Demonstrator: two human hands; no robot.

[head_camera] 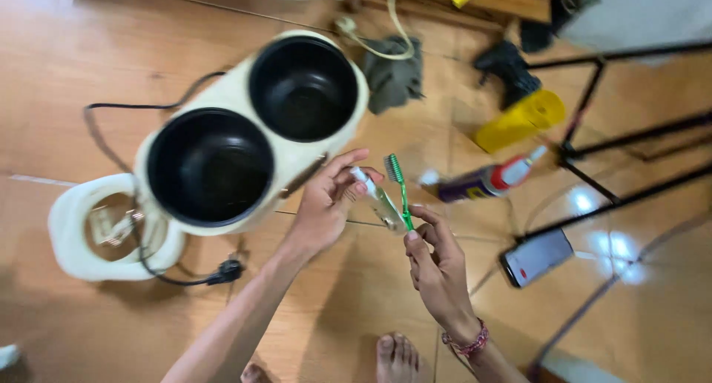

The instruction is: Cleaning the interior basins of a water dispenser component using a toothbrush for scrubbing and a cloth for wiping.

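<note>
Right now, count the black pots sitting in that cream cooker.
2: the near pot sits in the cooker at its left end, and the far pot at its upper right end. None looks hidden.

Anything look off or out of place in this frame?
Yes. The double-pot cooker sits tilted on the floor, its detached base beside it, cord loose. Left hand holds a small tube, right hand a green toothbrush beside the appliance.
</note>
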